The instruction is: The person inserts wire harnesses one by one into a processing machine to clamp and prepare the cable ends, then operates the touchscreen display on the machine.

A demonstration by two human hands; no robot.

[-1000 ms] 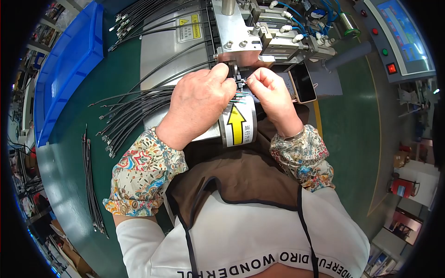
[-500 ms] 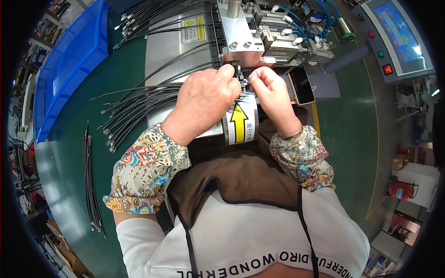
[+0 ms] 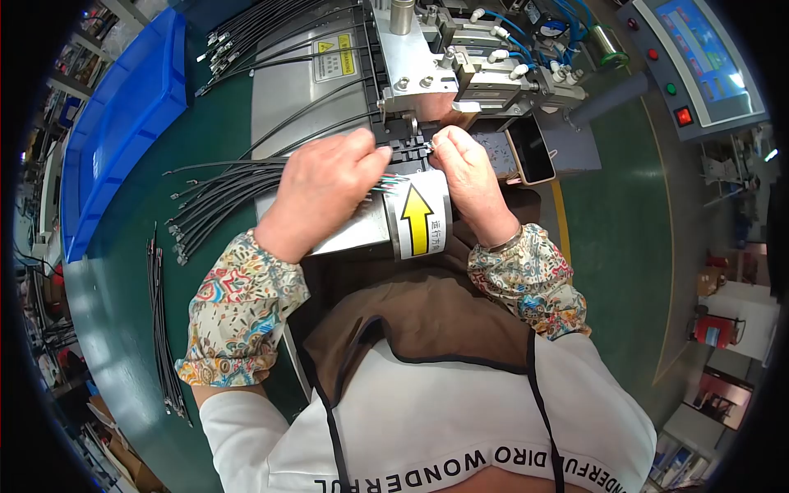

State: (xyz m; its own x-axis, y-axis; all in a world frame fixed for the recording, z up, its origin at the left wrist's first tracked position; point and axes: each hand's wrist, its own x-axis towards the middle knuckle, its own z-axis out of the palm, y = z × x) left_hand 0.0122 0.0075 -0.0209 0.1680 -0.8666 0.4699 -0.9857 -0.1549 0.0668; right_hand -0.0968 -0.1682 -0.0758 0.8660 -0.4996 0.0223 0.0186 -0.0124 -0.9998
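My left hand [image 3: 323,182] is closed over the bundle of black cables [image 3: 226,193], whose thin coloured wire ends [image 3: 389,182] show beside its fingers. It seems to grip cables, but the fingertips hide how many. Right of it, my right hand [image 3: 465,174] pinches something small at the right side of the black fixture [image 3: 408,149]; the fingers cover it. The fixture sits under the metal machine head [image 3: 415,78]. Just below, a curved guard [image 3: 419,215] carries a yellow arrow. More black cables [image 3: 320,99] lie across the metal plate [image 3: 288,86].
A blue bin [image 3: 123,135] stands at the left on the green table [image 3: 123,304]. Loose black cables [image 3: 160,329] lie nearby. Pneumatic cylinders [image 3: 493,82] are behind my right hand, with a black open box [image 3: 532,152] beside it. A control panel [image 3: 699,70] is at the upper right.
My left hand has moved left, away from the fixture, uncovering more of it. My right hand stays at the fixture's right side, its fingers slightly lower. The view has shifted slightly.
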